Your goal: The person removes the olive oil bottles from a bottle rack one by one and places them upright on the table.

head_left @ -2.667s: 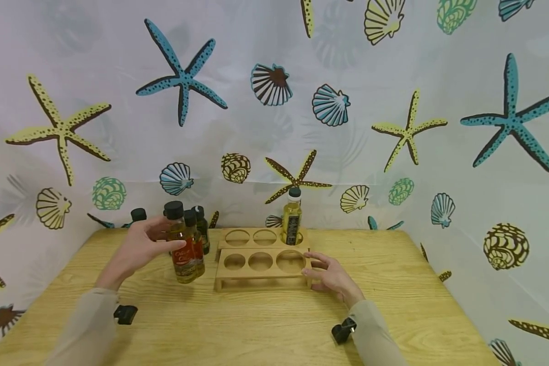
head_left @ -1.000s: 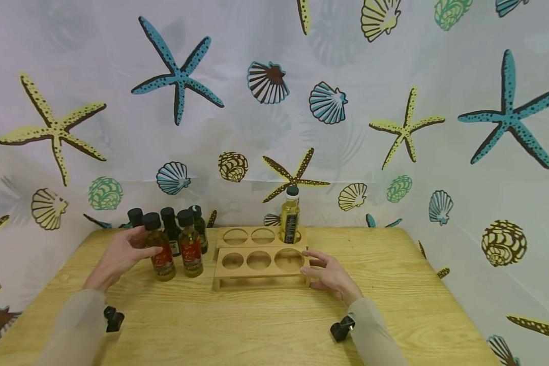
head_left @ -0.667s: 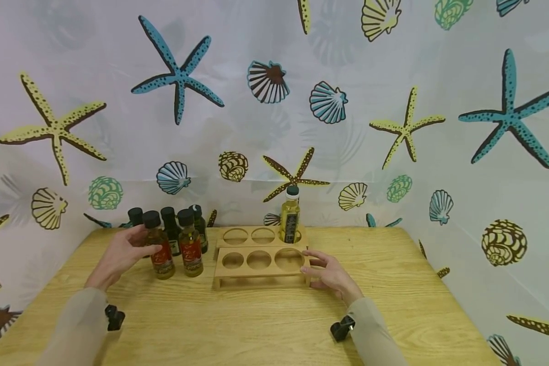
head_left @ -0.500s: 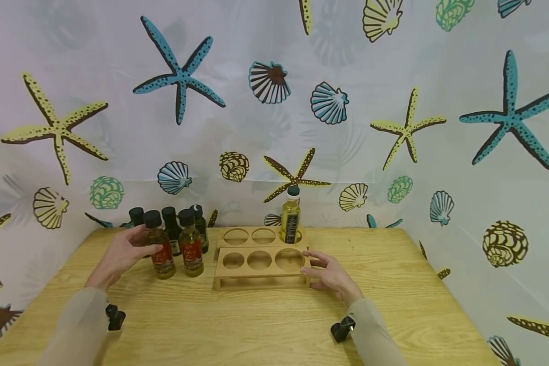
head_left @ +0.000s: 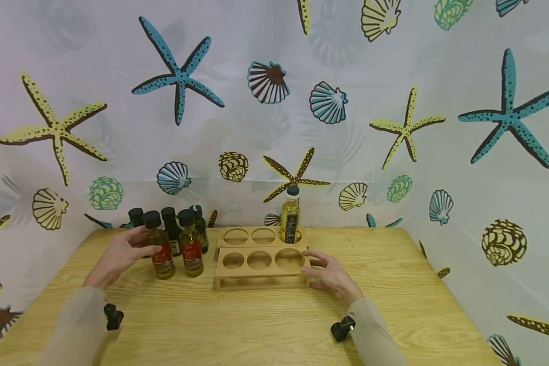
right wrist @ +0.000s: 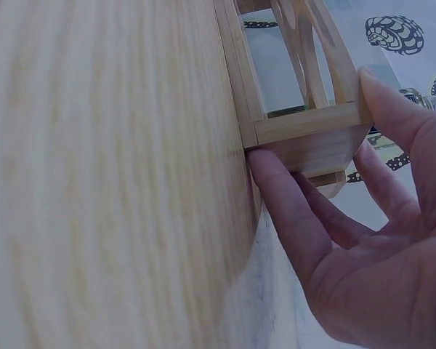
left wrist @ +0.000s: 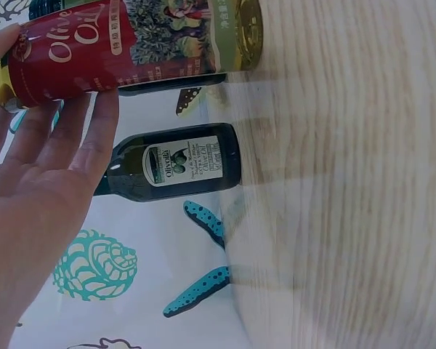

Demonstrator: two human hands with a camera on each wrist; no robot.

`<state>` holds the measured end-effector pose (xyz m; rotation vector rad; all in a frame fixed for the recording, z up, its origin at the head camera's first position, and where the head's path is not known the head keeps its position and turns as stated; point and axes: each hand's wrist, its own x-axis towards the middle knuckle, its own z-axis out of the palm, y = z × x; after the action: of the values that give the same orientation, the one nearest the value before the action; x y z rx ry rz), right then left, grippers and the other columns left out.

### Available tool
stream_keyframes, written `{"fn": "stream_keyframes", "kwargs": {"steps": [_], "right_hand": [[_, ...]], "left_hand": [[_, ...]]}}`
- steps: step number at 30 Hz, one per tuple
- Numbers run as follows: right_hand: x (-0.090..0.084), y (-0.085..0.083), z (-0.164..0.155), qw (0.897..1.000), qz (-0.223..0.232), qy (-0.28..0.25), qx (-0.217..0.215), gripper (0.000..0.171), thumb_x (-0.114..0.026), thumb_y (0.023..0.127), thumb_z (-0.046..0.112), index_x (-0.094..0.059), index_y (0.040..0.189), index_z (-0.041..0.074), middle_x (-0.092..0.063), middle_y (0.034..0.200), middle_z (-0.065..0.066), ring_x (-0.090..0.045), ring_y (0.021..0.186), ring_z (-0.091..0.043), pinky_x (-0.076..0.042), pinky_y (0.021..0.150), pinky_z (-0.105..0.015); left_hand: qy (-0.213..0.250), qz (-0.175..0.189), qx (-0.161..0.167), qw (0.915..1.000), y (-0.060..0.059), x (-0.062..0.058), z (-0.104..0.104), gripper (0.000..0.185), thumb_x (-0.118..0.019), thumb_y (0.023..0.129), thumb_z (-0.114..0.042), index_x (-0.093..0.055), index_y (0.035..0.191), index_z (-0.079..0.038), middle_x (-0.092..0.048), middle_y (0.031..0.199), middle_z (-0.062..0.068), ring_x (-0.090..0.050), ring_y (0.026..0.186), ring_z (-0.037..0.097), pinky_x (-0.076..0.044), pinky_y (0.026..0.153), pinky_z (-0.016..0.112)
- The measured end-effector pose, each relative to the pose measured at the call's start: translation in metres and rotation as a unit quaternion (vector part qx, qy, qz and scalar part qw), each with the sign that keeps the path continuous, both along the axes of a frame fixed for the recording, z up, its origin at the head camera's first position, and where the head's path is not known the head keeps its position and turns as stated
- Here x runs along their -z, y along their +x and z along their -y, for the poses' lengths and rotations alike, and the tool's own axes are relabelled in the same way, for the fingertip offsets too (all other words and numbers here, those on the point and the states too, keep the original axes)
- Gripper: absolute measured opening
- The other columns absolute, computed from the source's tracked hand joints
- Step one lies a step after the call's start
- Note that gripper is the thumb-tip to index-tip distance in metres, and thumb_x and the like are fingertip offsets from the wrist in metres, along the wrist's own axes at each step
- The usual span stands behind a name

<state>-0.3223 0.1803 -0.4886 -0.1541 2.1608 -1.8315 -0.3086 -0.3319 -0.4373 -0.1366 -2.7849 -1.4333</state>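
Observation:
My left hand [head_left: 121,256] grips an upright olive oil bottle [head_left: 161,256] with a red label and black cap, thumb on the near side, fingers behind. In the left wrist view the red label [left wrist: 69,54] shows large, with a dark olive oil bottle [left wrist: 178,163] beyond. A second red-labelled bottle [head_left: 192,254] stands just right of the held one. My right hand [head_left: 331,277] rests its fingertips and thumb against the right end of a two-tier wooden bottle rack [head_left: 261,274]; the right wrist view shows the fingers against its end panel [right wrist: 312,149].
A yellow oil bottle [head_left: 290,218] stands in the rack's back right hole; the other holes have nothing in them. Several dark bottles, one of them a green bottle [head_left: 201,231], stand behind the red-labelled pair. A patterned curtain [head_left: 274,127] rises behind the wooden table [head_left: 238,325].
Compared with 2.7 s ago, my left hand and its bottle have shifted left, uncovering the second red-labelled bottle. Over the last second both hands stay nearly still.

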Motion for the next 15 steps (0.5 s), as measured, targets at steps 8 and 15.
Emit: {"fn": "stream_keyframes", "kwargs": {"steps": [8,15], "right_hand": [[0.0001,0.0003,0.0006,1.0,0.002,-0.003,0.0,0.061,-0.074,0.088,0.025,-0.051,0.144,0.02,-0.034,0.153,-0.024,-0.054,0.126,-0.038,-0.057,0.087,-0.046],[0.0003,-0.0012,-0.0002,1.0,0.002,-0.002,0.0,0.059,-0.073,0.089,0.024,-0.051,0.144,0.022,-0.035,0.153,-0.023,-0.055,0.125,-0.036,-0.057,0.088,-0.046]], "left_hand": [[0.008,0.004,0.002,1.0,-0.0006,0.0025,0.0008,0.1,-0.07,0.09,-0.041,-0.008,0.156,0.002,-0.021,0.155,0.035,-0.027,0.138,0.053,-0.036,0.104,0.066],[0.004,0.004,0.003,1.0,-0.0013,0.002,0.0014,0.1,-0.07,0.091,-0.04,-0.007,0.156,0.002,-0.02,0.155,0.036,-0.027,0.138,0.053,-0.036,0.103,0.067]]}}
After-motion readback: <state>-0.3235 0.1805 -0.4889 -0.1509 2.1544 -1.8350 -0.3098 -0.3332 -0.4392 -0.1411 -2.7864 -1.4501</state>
